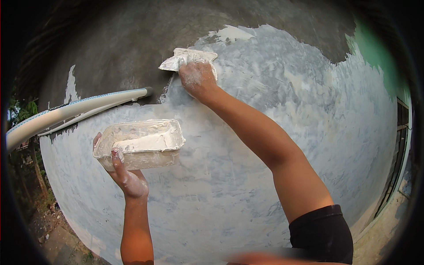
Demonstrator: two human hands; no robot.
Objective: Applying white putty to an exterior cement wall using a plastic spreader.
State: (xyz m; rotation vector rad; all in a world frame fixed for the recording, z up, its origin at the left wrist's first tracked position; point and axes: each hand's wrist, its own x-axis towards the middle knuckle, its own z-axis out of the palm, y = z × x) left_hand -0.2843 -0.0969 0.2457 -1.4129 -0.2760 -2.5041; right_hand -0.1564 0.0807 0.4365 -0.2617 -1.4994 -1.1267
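Observation:
My left hand (128,176) is closed round a clear plastic tub (145,160) from below, its thumb up over the near rim. White filler paste (152,141) lies in the tub and crusts its edges. Higher up and to the right, my right hand (198,81) grips a paste-covered filling knife (194,55) and holds it against the wall (265,145). The knife's handle is hidden by my fingers. It touches the boundary between the dark bare surface (132,48) and the whitish coated part. Both hands are smeared with white.
A pale pipe (75,107) with a blue-patterned edge juts from the left toward the wall, above the tub, beside a thinner pipe (95,115). Green paint (375,57) covers the upper right. A barred window (399,132) is at far right; plants (26,112) and rubble stand lower left.

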